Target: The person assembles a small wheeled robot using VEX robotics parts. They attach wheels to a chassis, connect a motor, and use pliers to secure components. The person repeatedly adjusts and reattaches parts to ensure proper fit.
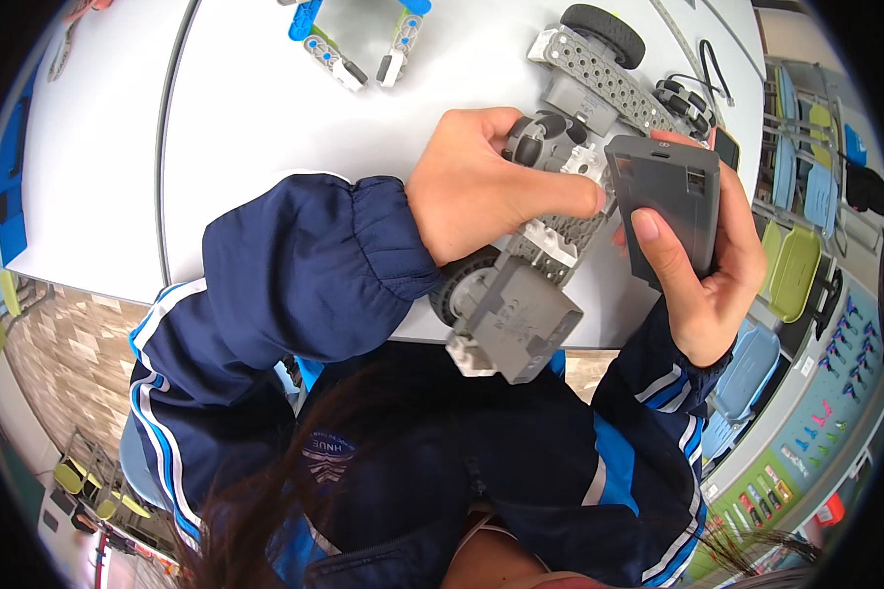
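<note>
My left hand [491,182] is closed around a grey plastic wheeled frame [580,231], its thumb stretched along white connector pieces. This frame carries a roller wheel [530,147] at its far end, plus a grey motor block [525,319] and a black-tyred wheel [457,290] at its near end. In my right hand [722,294] is a dark grey rectangular module [670,187], held upright with the thumb across its face. The module is right beside the frame; whether they touch I cannot tell. Part of the frame is hidden behind my left hand.
Beyond my hands on the white table [265,108] lies a second grey beam [609,88] with a black wheel [607,34], a roller wheel [685,103] and a motor. A blue, green and grey claw-like assembly [349,69] sits farther left. A black cable [714,69] lies far right.
</note>
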A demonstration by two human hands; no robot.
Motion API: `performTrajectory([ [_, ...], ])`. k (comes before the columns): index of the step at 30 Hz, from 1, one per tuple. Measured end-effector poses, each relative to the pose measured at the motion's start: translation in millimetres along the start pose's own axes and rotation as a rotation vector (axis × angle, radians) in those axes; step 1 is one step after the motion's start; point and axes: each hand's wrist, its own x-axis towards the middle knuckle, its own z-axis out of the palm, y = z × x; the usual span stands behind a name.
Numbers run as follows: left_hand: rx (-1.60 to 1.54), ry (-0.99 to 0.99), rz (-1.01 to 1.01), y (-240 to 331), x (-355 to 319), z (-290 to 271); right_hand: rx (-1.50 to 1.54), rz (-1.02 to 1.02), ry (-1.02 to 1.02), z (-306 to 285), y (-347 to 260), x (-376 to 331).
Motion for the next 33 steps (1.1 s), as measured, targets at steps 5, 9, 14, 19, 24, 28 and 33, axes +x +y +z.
performTrajectory([
  [5,-0.083,0.024,0.011,-0.7,0.1,2.3,-0.027,-0.04,0.011,1.8,3.1,-1.4],
  [9,-0.04,0.017,0.017,-1.0,1.1,0.5,-0.107,-0.063,0.041,3.4,3.8,-0.2],
  [14,-0.035,0.031,0.043,-3.3,0.3,2.1,-0.168,-0.045,0.061,6.1,-0.5,-4.0],
  [19,-0.025,0.026,0.033,-3.4,-1.9,0.3,-0.249,-0.061,0.032,6.0,-2.7,-3.6],
  [24,-0.049,0.018,0.057,-6.1,-0.4,2.0,-0.287,-0.054,0.022,5.8,-2.7,-4.2],
  [28,-0.074,0.012,0.05,-3.2,-2.1,1.6,-0.3,-0.018,0.02,7.2,-7.6,-5.5],
  [33,-0.157,-0.01,0.029,-5.3,-0.6,2.5,-0.331,-0.093,0.018,6.8,-3.2,-3.8],
])
